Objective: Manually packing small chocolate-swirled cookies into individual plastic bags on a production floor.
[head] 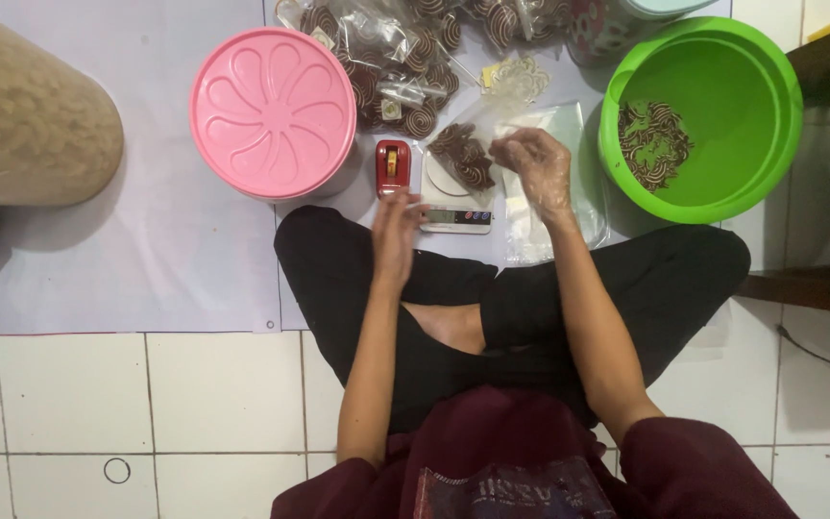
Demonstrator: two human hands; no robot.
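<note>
The small clear plastic bag of brown swirl cookies point(463, 154) sits on the little white scale point(453, 197). It looks light and crumbly. The gloved right hand point(535, 168) pinches its top; the left hand point(394, 231) is open, empty.

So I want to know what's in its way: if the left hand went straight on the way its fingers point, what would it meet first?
Probably the small red tape dispenser, just beyond the left hand. The white kitchen scale sits close to its right, and height is unclear.

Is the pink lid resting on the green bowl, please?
No, the pink lid sits on a container left of the scale, while the green bowl stands uncovered at the far right.
</note>
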